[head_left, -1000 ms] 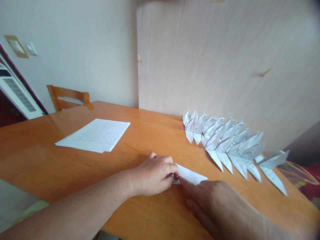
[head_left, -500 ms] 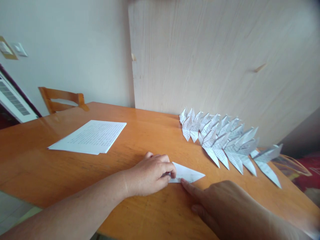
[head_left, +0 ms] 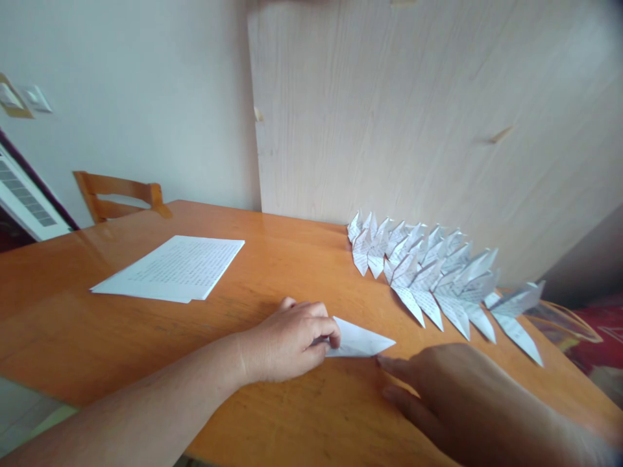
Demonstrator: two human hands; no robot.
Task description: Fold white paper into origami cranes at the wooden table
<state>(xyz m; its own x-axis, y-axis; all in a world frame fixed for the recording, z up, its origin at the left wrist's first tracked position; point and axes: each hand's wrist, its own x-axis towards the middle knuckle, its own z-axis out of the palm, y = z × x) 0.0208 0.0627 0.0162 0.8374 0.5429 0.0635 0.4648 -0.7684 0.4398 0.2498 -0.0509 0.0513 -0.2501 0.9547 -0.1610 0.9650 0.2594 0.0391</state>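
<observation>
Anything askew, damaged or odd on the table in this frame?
Nothing stands out. Left hand pins the white folded paper triangle flat on the orange wooden table; right hand rests beside its tip. Folded paper pieces overlap in a tidy row; printed sheets lie flat.

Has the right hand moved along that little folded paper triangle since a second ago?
Yes. The right hand slid rightward along the folded paper's near edge, from beside the left hand to near its right tip.

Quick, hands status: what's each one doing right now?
Left hand: closed, pinching the near end of the folded paper.
Right hand: open, flat on the table, fingertip at the paper's edge.
</observation>
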